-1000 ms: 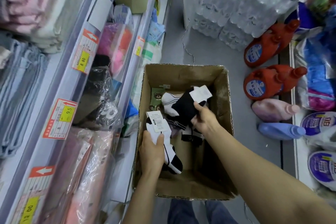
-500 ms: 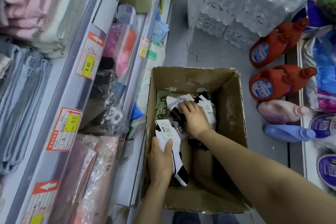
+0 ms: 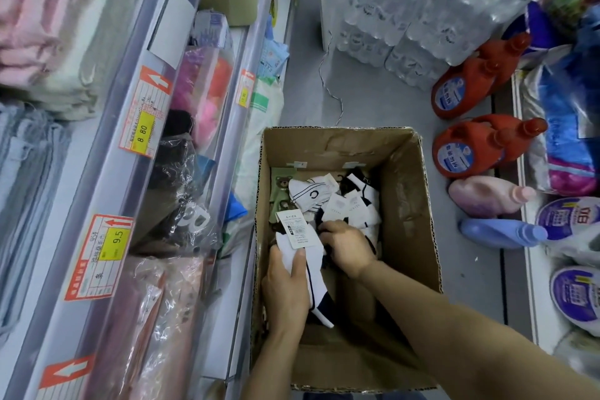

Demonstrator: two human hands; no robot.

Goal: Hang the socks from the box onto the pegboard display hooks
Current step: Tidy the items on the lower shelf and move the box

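View from above into an open brown corrugated cardboard box standing on a grey shop floor. The left hand grips a white sock pair with dark stripes and a dark toe, fingers curled round it and thumb pressed just below its white printed paper label; this pair is held above the near-left part of the box interior. The right hand reaches into the middle of the box with fingers curled down into the heap of loose white-and-black socks with paper tags; the fingertips are hidden, so whether they grip a sock cannot be told. A green sock card printed with brown bears lies against the far-left inner wall. Left of the box, grey shelf edges carry orange-and-yellow price tags reading 8.80 and 9.5, with folded pink and grey towels above. Right of the box, 2 red detergent bottles with blue labels lie on the floor, near a pink bottle and a blue bottle. Shrink-wrapped packs of clear water bottles stand beyond.
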